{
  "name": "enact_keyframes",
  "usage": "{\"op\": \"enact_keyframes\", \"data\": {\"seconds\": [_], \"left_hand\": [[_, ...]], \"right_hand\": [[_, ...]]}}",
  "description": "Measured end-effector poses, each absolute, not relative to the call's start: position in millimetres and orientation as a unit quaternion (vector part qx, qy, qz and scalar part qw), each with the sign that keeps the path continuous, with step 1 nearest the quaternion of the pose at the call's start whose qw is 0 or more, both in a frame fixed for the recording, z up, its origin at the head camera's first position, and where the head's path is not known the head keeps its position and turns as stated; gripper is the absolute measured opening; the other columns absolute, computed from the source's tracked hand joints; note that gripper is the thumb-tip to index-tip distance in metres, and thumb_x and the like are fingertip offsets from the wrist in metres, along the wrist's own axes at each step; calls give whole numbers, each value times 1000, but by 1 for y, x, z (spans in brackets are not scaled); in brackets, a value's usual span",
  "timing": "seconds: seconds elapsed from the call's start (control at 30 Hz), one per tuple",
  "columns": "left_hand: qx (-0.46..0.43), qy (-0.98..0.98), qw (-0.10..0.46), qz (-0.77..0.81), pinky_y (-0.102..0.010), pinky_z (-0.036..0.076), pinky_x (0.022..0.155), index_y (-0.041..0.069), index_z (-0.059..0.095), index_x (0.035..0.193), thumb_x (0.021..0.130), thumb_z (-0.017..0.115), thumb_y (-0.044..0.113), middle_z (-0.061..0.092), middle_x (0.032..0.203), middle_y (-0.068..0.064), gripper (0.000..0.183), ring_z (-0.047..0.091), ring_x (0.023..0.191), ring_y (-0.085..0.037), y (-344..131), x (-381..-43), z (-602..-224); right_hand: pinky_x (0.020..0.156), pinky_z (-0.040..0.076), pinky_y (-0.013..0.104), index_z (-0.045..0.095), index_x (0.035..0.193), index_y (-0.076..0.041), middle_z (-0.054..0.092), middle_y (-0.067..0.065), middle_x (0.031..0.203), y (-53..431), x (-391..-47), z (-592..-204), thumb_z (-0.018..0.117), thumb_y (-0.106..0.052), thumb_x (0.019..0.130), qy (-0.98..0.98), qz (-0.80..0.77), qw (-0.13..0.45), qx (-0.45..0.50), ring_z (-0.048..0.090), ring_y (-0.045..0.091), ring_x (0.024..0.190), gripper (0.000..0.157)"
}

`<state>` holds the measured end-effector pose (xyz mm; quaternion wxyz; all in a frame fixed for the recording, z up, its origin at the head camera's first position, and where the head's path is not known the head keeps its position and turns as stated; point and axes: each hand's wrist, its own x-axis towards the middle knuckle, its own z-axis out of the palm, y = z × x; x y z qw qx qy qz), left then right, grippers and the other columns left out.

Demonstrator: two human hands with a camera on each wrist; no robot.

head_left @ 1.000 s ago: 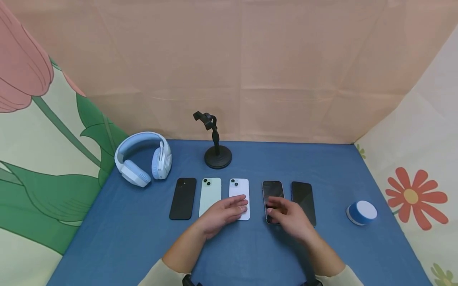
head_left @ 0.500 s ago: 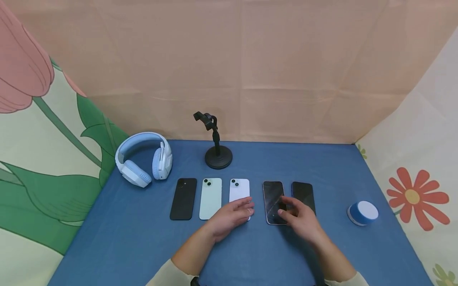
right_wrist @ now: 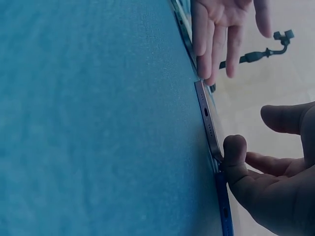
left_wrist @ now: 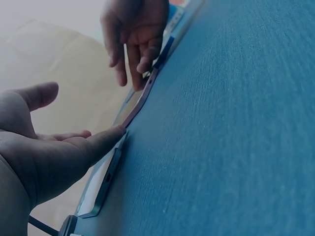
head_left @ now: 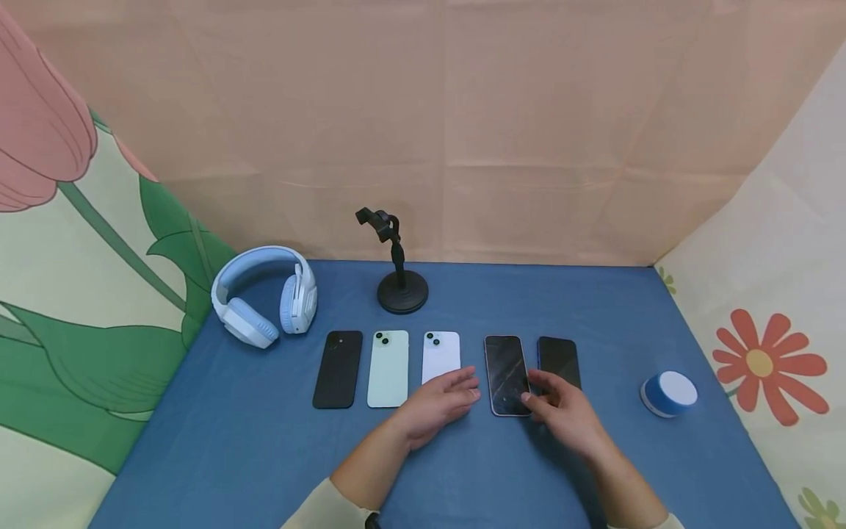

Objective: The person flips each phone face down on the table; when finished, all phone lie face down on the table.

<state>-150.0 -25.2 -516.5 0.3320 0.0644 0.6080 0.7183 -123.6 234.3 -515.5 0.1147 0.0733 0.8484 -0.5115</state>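
Palms turned toward each other, I hold my left hand (head_left: 436, 408) and right hand (head_left: 570, 419) low over the desk (head_left: 489, 477). My left fingers are straight and close together, reaching across the lower part of the lilac phone (head_left: 440, 354); the left wrist view shows that thumb lifted well away from them. My right fingers are spread and loosely bent at the right edge of the dark-screened phone (head_left: 504, 375), which lies between my hands. Partly covered by my right hand lies a black phone (head_left: 559, 358). From above I see mostly its dark front, but the right wrist view shows its blue side, and a pinkish bottom edge with a port on the dark-screened phone. Whether my lowest right finger touches that phone, I cannot tell.
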Motion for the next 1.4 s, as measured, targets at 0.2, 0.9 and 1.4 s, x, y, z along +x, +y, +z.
{"op": "enact_keyframes", "data": {"seconds": [0.2,0.9,1.4], "left_hand": [[70,607,331,719,-48,34,122,2,33,161,104,63,24,40,162,-19,68,40,149,-32,-21,-151,-519],[52,583,337,738,-47,35,121,-3,28,161,104,63,22,40,161,-22,71,39,149,-32,-7,-151,-522],[8,541,341,769,-46,38,120,-4,32,159,106,60,16,45,157,-24,64,47,143,-35,-8,-152,-521]], "right_hand": [[72,57,32,53,148,-2,58,23,145,234,-121,-517,70,-23,100,852,-504,119,77,68,22,84,55],[70,56,32,56,145,-1,61,22,141,234,-122,-516,70,-21,100,849,-511,107,80,67,21,80,52],[74,56,33,59,144,-4,70,14,125,236,-123,-519,71,-23,100,842,-523,108,76,68,20,83,49]]}}
